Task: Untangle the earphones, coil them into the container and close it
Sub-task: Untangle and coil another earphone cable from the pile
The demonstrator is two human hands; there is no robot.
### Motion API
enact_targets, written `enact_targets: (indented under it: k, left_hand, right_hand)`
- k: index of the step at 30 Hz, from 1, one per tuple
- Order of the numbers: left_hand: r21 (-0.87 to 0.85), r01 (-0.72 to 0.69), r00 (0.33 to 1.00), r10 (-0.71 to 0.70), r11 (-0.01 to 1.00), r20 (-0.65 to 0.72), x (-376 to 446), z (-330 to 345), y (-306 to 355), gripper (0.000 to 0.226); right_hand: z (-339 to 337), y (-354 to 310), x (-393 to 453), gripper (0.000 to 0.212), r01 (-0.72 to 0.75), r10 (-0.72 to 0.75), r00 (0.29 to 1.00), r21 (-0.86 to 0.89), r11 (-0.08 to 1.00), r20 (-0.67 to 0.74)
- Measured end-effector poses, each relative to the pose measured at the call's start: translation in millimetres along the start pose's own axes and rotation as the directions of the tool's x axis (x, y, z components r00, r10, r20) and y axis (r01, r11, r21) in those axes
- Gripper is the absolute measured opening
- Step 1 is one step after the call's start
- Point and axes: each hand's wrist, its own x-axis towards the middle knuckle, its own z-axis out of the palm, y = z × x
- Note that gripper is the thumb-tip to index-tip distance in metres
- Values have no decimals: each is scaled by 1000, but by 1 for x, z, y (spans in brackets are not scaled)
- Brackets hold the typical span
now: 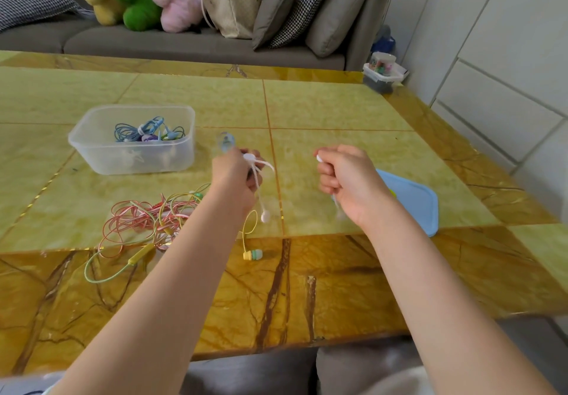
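My left hand grips a coil of white earphones, and one white earbud dangles below it. My right hand is curled round another part of the white cable, with a white tip showing at the thumb. A clear plastic container stands open at the left and holds coiled blue earphones. The container's blue lid lies flat behind my right hand. A tangle of pink and yellow-green earphones lies on the table under my left forearm.
A yellow-green earbud lies near the table's front border. The marble table has a raised inner slab. A small box of clips stands at the far right corner. A sofa with cushions, plush toys and a bag lies beyond.
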Motion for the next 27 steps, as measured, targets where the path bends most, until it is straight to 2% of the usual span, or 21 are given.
enact_targets:
  k: [2,4,7,12,15,18,20,22,24,27]
  left_hand:
    - [381,-121,993,109,917,53,-2,3,-7,31]
    - [582,-279,960,213,764,180,-2,6,-15,34]
    - [677,-407,913,273,614,302,1,8,-22,35]
    - [713,-468,883,258,523,391,5,11,-31,36]
    - [736,-518,851,351,436,391,1,14,-26,35]
    - [689,-566,819,409,453,403,-4,15,-16,33]
    - [694,-521,853,310,497,419,-10,16,-11,33]
    - [678,-426,888,135,599,440,-21,17,-10,34]
    - [644,-368,881,29,670,472,-32,15,-9,32]
    - [583,-340,853,-19,738,521,-40,6,-4,27]
  right_hand:
    - [-5,0,-1,13,21,-21,1000,-69,997,-1]
    - [-5,0,-2,10,39,-37,999,-101,994,24]
    - [-2,1,-4,15,71,-66,997,-169,983,37]
    - [2,3,-5,11,74,-41,991,-271,960,126]
    - [-1,2,-5,11,147,-123,988,-317,937,94]
    - [-3,-4,-6,0,221,-215,975,-261,940,50]
    - [-4,-8,-6,10,289,-288,957,-167,943,28]
    - [-1,-10,-4,13,345,-345,938,-141,928,20]
    - [5,-8,-2,13,412,-425,905,-298,861,22]
    - [19,-2,-3,8,488,-515,850,-536,689,112]
